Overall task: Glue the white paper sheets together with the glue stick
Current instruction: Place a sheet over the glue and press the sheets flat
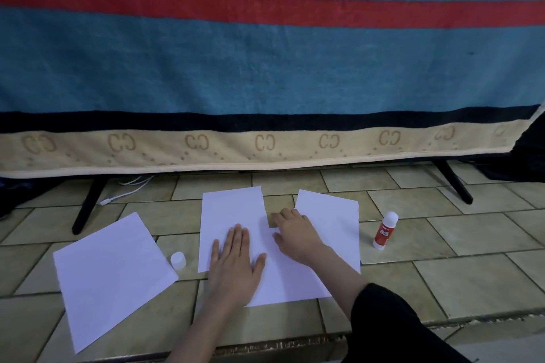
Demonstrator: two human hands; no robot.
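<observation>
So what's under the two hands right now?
Both the left hand and right hand lie flat on the overlapped white sheets, pressing where they meet. The seam beneath the palms, and any glue on it, is covered.

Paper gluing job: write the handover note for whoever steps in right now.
Left hand: flat, palm down on the middle sheet, holding nothing.
Right hand: fingers spread, pressing where the middle sheet and the right sheet overlap.
Third sheet: lies apart to the left, untouched.
Glue stick: stands upright on the tiled floor, right of the sheets, uncapped. Its cap sits between the left and middle sheets.
Done: the middle and right sheets seem joined and are being pressed.
Left: probably glue on the third sheet, then recap the stick.
</observation>
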